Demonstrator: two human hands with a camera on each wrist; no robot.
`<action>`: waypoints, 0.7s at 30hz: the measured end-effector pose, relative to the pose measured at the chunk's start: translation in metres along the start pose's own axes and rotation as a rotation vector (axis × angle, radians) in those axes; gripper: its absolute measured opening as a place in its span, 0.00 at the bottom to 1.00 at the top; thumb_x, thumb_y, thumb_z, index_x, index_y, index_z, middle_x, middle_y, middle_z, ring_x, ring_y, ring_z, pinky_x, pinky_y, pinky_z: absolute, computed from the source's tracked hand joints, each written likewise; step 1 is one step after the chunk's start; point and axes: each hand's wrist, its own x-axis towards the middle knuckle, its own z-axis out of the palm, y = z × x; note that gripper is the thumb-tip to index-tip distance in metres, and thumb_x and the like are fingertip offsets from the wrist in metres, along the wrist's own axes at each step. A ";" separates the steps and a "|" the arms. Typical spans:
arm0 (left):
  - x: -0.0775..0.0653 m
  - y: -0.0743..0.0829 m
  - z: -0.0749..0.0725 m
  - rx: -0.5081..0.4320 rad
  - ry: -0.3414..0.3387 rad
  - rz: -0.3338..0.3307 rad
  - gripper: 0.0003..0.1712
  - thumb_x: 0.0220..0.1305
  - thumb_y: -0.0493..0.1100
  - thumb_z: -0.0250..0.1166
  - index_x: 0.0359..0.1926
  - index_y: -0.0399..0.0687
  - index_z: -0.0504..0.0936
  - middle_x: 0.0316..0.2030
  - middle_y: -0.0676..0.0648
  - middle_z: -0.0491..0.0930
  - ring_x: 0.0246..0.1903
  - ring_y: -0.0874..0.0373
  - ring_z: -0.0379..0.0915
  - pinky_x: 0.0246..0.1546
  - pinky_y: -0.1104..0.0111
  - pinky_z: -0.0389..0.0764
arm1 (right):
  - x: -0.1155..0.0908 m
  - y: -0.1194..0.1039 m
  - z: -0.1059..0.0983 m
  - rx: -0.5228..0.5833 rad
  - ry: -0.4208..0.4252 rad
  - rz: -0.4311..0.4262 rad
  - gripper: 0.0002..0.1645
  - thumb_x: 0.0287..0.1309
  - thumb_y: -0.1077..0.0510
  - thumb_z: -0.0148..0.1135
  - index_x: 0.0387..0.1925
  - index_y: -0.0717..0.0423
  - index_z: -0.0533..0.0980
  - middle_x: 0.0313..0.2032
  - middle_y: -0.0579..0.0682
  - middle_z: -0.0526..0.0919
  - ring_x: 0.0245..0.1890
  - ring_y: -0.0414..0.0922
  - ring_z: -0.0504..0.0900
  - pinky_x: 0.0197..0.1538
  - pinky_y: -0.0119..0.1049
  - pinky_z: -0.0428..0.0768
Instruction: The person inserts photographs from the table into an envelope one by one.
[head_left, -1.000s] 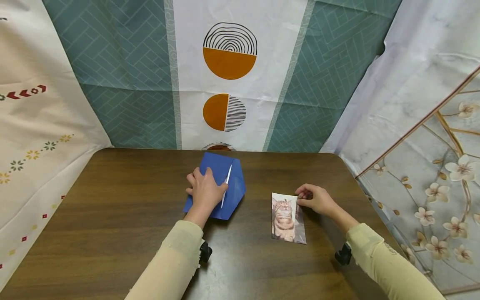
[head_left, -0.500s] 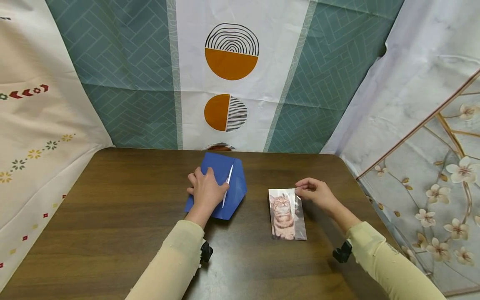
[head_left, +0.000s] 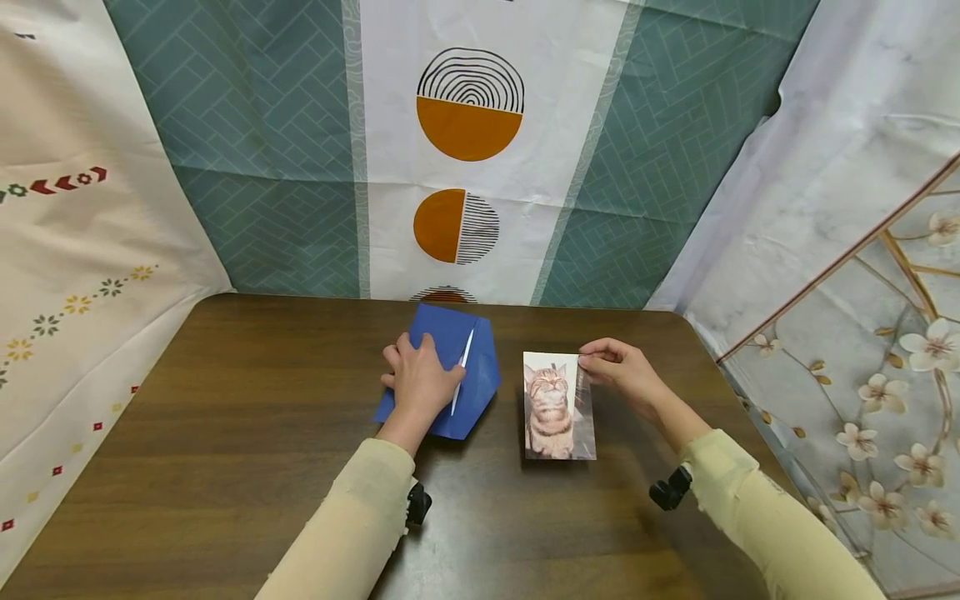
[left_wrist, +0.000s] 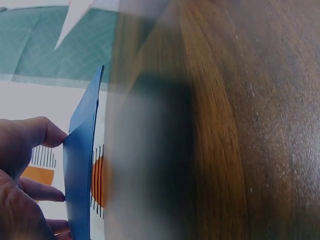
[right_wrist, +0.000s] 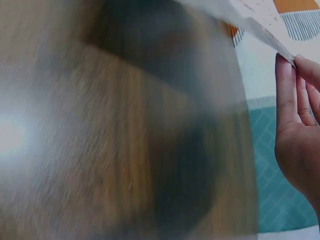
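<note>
A blue envelope (head_left: 474, 392) is near the far side of the table, a narrow white slit showing along its opening. My left hand (head_left: 420, 379) grips it with bent, spread fingers, the thumb at the slit. In the left wrist view the envelope (left_wrist: 80, 165) is seen nearly edge-on, fingertips against its face. My right hand (head_left: 622, 371) pinches the top right corner of a cat photo (head_left: 551, 408) between thumb and fingers. The right wrist view shows that pinch at the photo's (right_wrist: 250, 22) corner, most of the print being out of frame.
The dark wooden table (head_left: 262, 467) spreads under both arms. Patterned curtains hang behind it (head_left: 292, 217) and along both sides. A small black wrist camera sits on each sleeve.
My right hand has carried the cat photo left and away from me, nearer the envelope. The left hand and envelope have stayed almost where they were; the view shifts slightly.
</note>
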 end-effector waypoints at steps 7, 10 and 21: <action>-0.001 0.005 0.002 -0.002 -0.001 -0.001 0.46 0.69 0.54 0.72 0.79 0.36 0.67 0.78 0.27 0.53 0.75 0.28 0.45 0.61 0.28 0.62 | 0.014 -0.008 0.023 0.044 -0.020 0.010 0.08 0.72 0.65 0.67 0.50 0.59 0.82 0.40 0.43 0.88 0.41 0.38 0.86 0.47 0.33 0.87; -0.001 0.006 0.003 -0.003 0.002 -0.002 0.46 0.69 0.54 0.72 0.79 0.36 0.67 0.78 0.27 0.53 0.75 0.28 0.45 0.61 0.28 0.62 | 0.021 -0.008 0.033 0.058 -0.024 0.020 0.08 0.72 0.65 0.67 0.50 0.59 0.82 0.39 0.43 0.88 0.40 0.38 0.86 0.46 0.33 0.87; -0.003 0.007 0.003 -0.021 0.015 0.010 0.46 0.69 0.53 0.72 0.79 0.36 0.67 0.79 0.27 0.54 0.75 0.29 0.46 0.61 0.29 0.63 | 0.041 -0.003 0.063 0.082 -0.065 0.028 0.10 0.71 0.69 0.66 0.51 0.67 0.80 0.37 0.44 0.89 0.39 0.38 0.87 0.45 0.32 0.87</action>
